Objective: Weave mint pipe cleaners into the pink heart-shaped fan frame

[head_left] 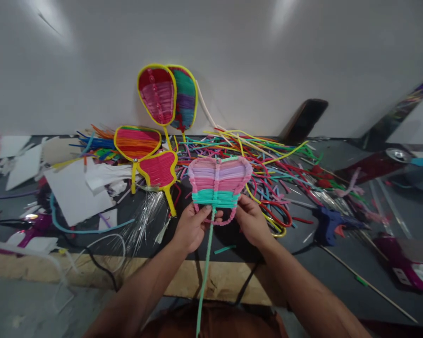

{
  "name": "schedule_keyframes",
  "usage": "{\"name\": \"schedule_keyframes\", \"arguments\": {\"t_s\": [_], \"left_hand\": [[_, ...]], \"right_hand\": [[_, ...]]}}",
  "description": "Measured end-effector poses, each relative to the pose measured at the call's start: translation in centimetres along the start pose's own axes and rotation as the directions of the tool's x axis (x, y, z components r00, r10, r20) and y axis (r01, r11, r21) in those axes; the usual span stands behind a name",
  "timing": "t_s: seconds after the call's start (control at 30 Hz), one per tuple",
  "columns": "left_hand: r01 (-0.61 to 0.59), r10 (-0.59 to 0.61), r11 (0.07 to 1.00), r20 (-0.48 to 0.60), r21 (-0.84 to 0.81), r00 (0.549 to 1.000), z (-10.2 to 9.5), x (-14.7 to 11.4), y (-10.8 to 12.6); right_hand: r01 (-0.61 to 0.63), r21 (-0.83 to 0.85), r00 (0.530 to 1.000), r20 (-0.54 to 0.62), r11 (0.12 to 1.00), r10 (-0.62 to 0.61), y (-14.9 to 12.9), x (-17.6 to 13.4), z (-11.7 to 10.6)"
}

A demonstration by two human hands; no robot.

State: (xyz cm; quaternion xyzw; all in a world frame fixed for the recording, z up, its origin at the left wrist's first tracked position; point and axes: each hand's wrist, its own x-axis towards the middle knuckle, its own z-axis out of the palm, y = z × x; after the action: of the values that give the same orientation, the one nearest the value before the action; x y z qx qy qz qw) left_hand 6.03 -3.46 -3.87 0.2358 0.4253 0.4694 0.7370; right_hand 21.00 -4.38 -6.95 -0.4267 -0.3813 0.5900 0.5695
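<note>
A fan made of pipe cleaners (216,176) is held up in front of me, with a fuzzy pink outline and rows of lilac, pink and teal across it. Its lower part is an open gap inside the frame, and a long mint-green stem (207,267) hangs down toward my lap. My left hand (192,227) grips the lower left edge, the thumb at the top of the stem. At the lower right edge, by the ends of the teal rows, my right hand (254,220) is closed, fingertips pinched; what exactly lies between them is partly hidden.
Yellow-rimmed fans (158,169) lie to the left; two more (157,94) lean on the wall. A heap of loose pipe cleaners (268,164) spreads behind the hands. At right are a blue glue gun (333,225), a thin stick (370,284) and a phone (306,119). White sheets (77,188) lie left.
</note>
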Motion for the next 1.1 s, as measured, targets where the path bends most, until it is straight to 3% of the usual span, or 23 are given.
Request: {"name": "schedule_keyframes", "arguments": {"t_s": [0.1, 0.23, 0.4, 0.67, 0.9, 1.1], "left_hand": [[0.044, -0.044, 0.999, 0.041, 0.002, 0.998, 0.1, -0.1, -0.2], [0.075, -0.075, 0.997, 0.053, -0.01, 0.996, 0.1, -0.3, -0.4], [0.097, -0.096, 0.995, 0.032, -0.037, 0.995, 0.1, -0.3, -0.4], [0.129, -0.13, 0.991, -0.019, -0.021, 0.991, 0.5, -0.6, -0.1], [0.09, -0.09, 0.996, -0.006, -0.018, 0.996, 0.7, -0.8, -0.1], [0.045, -0.05, 0.997, 0.089, 0.06, 0.995, 0.4, -0.8, -0.1]], "right_hand": [[-0.116, 0.06, 0.986, 0.127, 0.992, 0.107, 0.1, -0.5, 0.6], [-0.221, 0.12, 0.964, 0.177, 0.968, 0.198, 0.0, -0.8, 1.1], [-0.219, 0.128, 0.962, 0.193, 0.967, 0.192, -0.4, -0.9, 1.4], [-0.187, -0.013, 0.944, 0.275, 0.982, 0.183, -0.4, -1.0, 1.1], [-0.181, -0.072, 0.963, 0.188, 0.981, 0.191, -1.3, -1.1, 1.4], [-0.172, -0.007, 0.974, 0.147, 0.985, 0.171, -1.3, -0.9, 1.4]]}}
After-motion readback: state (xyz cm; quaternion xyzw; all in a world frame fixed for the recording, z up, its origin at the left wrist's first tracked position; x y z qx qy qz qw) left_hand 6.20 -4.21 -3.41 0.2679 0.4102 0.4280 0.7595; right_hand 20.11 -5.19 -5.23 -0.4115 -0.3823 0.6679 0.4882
